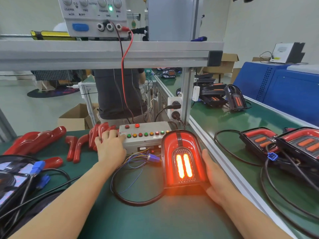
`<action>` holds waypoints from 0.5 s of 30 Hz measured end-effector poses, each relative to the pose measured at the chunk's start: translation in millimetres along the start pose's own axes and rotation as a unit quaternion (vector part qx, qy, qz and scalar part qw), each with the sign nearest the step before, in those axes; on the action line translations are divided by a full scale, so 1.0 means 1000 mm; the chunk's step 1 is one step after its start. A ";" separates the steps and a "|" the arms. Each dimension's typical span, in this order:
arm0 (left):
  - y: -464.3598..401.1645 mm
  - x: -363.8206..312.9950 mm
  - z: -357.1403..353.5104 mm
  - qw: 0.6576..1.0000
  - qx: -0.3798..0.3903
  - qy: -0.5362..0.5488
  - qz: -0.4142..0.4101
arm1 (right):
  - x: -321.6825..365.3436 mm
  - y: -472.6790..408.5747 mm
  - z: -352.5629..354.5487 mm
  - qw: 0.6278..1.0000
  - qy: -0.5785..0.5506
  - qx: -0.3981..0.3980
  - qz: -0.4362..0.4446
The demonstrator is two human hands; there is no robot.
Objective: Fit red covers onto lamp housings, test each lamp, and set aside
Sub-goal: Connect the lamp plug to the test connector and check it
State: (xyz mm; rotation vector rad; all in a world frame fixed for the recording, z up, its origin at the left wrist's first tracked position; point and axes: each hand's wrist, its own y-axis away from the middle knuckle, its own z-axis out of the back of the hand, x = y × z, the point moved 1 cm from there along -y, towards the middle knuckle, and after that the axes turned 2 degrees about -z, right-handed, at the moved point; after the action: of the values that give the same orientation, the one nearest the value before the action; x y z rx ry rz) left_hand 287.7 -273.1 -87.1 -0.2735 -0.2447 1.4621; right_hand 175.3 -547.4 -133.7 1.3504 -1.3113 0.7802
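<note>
A lamp (183, 157) with a red cover fitted stands tilted up on the green mat, its two centre bars glowing orange. My right hand (215, 176) holds its right side, thumb under the lower edge. My left hand (110, 145) rests on the left end of the grey test box (146, 135), fingers by its row of coloured buttons. The lamp's black cable loops left, and a blue connector (153, 157) with coloured wires lies between box and lamp. Loose red covers (76, 145) lie to the left.
Finished lamps (283, 144) with black cables lie on the conveyor to the right, with more lamps (222, 97) farther back. A power supply (95, 16) sits on the aluminium shelf above. Black housings (15, 175) with blue plugs lie at the left edge. A person stands behind the bench.
</note>
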 end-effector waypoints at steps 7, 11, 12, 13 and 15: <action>0.001 -0.053 0.014 0.995 -0.038 0.076 -0.055 | -0.002 0.003 0.000 1.000 -0.011 -0.001 0.001; -0.001 -0.097 0.011 0.979 0.034 0.178 -0.094 | -0.005 0.005 0.002 1.000 -0.024 0.005 0.012; -0.004 -0.103 0.009 0.978 0.051 0.176 -0.095 | -0.005 0.005 0.002 1.000 -0.025 0.005 0.016; -0.006 -0.106 0.007 0.978 0.066 0.173 -0.094 | -0.005 0.005 0.002 0.999 -0.025 0.005 0.019; -0.010 -0.108 0.003 0.978 0.090 0.171 -0.085 | -0.004 0.005 0.001 0.999 -0.024 0.003 0.022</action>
State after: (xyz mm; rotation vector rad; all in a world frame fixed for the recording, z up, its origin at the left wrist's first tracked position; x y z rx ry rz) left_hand 286.1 -381.3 -80.8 -0.3427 0.1390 1.2347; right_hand 169.3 -546.7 -136.9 1.3566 -1.3817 0.7862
